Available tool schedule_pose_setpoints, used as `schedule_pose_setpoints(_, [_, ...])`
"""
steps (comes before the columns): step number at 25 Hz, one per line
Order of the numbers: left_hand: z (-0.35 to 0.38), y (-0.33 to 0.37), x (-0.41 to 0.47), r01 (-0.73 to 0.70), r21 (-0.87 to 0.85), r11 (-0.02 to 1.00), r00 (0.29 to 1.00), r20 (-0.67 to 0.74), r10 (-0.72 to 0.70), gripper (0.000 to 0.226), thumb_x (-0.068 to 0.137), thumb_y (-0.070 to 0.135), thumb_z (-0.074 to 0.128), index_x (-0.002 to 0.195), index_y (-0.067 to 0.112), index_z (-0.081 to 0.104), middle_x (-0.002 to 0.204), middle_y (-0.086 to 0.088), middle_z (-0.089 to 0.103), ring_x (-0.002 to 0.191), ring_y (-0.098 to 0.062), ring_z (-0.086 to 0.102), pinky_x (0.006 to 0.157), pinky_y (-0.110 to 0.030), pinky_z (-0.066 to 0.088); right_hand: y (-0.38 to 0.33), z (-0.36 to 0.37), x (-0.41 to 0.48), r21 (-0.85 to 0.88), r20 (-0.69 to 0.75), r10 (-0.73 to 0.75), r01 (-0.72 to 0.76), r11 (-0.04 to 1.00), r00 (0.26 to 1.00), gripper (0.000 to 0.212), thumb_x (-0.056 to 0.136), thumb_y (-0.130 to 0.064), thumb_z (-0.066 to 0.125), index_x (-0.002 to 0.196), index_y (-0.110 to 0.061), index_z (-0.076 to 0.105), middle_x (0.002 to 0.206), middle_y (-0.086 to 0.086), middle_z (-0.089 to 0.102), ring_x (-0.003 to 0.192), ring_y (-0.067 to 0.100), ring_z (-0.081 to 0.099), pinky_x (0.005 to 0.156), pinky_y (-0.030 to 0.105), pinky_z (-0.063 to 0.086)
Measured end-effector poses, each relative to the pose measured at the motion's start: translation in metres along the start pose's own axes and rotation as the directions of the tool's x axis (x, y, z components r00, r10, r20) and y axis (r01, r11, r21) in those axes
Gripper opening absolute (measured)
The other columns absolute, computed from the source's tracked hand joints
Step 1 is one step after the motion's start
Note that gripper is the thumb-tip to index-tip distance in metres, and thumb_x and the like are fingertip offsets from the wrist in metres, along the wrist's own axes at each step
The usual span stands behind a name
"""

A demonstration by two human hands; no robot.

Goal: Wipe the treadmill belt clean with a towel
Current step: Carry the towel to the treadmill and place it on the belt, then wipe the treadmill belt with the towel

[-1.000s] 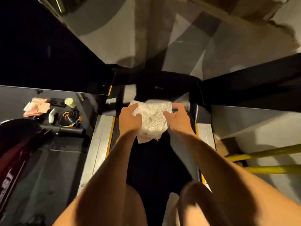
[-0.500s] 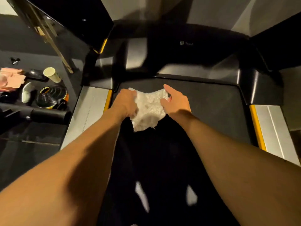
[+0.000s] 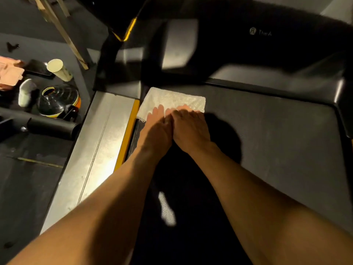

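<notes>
Since the towel (image 3: 172,101), bunched before, is now pressed on the belt (image 3: 267,140) by flat left hand (image 3: 154,131) and right hand (image 3: 191,129), wiping can be begun.

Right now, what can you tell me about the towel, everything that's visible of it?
The towel is white with a bumpy, faintly shiny weave, and it is folded into a flat rectangle. It lies on the dark treadmill belt at the front left corner, with its left edge beside the yellow strip of the side rail. The left hand and right hand press side by side on its near edge with flat fingers, hiding that part. Its near left corner looks slightly ragged.
</notes>
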State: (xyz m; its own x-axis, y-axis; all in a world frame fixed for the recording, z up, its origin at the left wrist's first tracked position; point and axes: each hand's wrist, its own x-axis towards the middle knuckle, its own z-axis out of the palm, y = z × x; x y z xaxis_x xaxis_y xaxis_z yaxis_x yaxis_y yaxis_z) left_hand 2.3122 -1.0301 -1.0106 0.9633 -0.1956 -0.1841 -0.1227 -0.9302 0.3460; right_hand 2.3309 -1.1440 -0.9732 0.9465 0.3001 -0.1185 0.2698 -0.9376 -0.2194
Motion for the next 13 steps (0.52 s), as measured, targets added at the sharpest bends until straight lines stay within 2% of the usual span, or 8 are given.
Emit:
schedule_pose_setpoints(2, [0.003,-0.015,0.01,-0.036,-0.031,0.999,0.998,-0.043,0.035,0.056,0.099,0.023,0.044,0.15,0.012,0.025,0.151,-0.013,0.034,0.136,-0.034,0.036,0.111,-0.044,0.034,0.001,0.004,0.021,-0.081,-0.074,0.034,-0.04,0.996,0.997,0.038,0.094,-0.027,0.044,0.131,-0.019,0.045,0.129,0.01,0.053,0.118,0.03,0.05,0.1,0.043,0.033])
schedule_pose_setpoints(4, [0.0,-0.022,0.014,-0.085,-0.101,0.991,0.993,-0.094,0.076,0.055,0.1,0.025,0.043,0.151,0.014,0.025,0.151,-0.007,0.036,0.136,-0.028,0.039,0.11,-0.04,0.037,0.001,0.01,0.031,-0.103,-0.011,0.039,-0.04,0.994,0.999,0.05,0.093,-0.033,0.049,0.139,-0.02,0.035,0.143,0.015,0.036,0.131,0.033,0.036,0.106,0.048,0.028])
schedule_pose_setpoints(6, [0.001,-0.024,0.015,-0.09,-0.07,0.993,0.99,-0.114,0.082,0.059,0.1,0.024,0.044,0.152,0.013,0.018,0.156,-0.008,0.024,0.143,-0.025,0.026,0.116,-0.036,0.026,0.003,0.013,0.031,-0.134,0.086,0.04,-0.028,0.991,0.996,0.069,0.088,-0.042,0.057,0.144,-0.021,0.023,0.152,0.015,0.021,0.139,0.034,0.021,0.111,0.054,0.019])
schedule_pose_setpoints(8, [0.005,-0.031,0.019,-0.084,0.011,0.996,0.996,-0.024,0.085,0.064,0.1,0.026,0.043,0.153,0.016,0.009,0.159,-0.008,0.01,0.147,-0.022,0.01,0.12,-0.037,0.014,0.004,0.015,0.031,-0.146,0.112,0.024,-0.007,0.989,0.993,0.08,0.083,-0.049,0.06,0.146,-0.024,0.018,0.155,0.015,0.013,0.141,0.034,0.015,0.111,0.06,0.015])
schedule_pose_setpoints(9, [0.001,-0.031,0.02,-0.113,-0.027,0.993,0.993,0.029,0.114,0.064,0.099,0.028,0.044,0.153,0.019,0.01,0.159,-0.007,0.01,0.147,-0.021,0.01,0.12,-0.039,0.015,0.004,0.015,0.031,-0.137,0.105,0.007,0.007,0.991,0.994,0.079,0.083,-0.052,0.059,0.146,-0.026,0.018,0.156,0.013,0.009,0.142,0.034,0.012,0.11,0.062,0.014])
schedule_pose_setpoints(10, [-0.003,-0.033,0.02,-0.156,-0.109,0.982,0.986,0.046,0.161,0.063,0.097,0.03,0.047,0.152,0.023,0.017,0.159,-0.007,0.017,0.146,-0.022,0.017,0.118,-0.042,0.021,0.005,0.015,0.031,-0.12,0.09,-0.016,0.027,0.992,0.996,0.074,0.085,-0.052,0.055,0.145,-0.028,0.019,0.157,0.011,0.006,0.143,0.033,0.008,0.109,0.064,0.013])
schedule_pose_setpoints(11, [-0.006,-0.036,0.018,-0.184,-0.208,0.961,0.982,-0.008,0.186,0.059,0.095,0.031,0.049,0.149,0.026,0.026,0.155,-0.007,0.029,0.142,-0.025,0.029,0.114,-0.045,0.03,0.005,0.013,0.033,-0.103,0.086,-0.04,0.049,0.993,0.995,0.066,0.088,-0.051,0.05,0.144,-0.031,0.02,0.158,0.008,0.004,0.144,0.033,0.004,0.108,0.065,0.012])
schedule_pose_setpoints(13, [-0.014,-0.043,0.012,-0.196,-0.197,0.961,0.973,-0.161,0.166,0.048,0.092,0.028,0.05,0.139,0.025,0.042,0.138,-0.009,0.053,0.124,-0.03,0.052,0.101,-0.047,0.045,0.007,0.013,0.036,-0.091,0.133,-0.06,0.072,0.993,0.989,0.058,0.093,-0.051,0.039,0.145,-0.035,0.018,0.159,0.004,0.005,0.144,0.031,0.003,0.106,0.063,0.014])
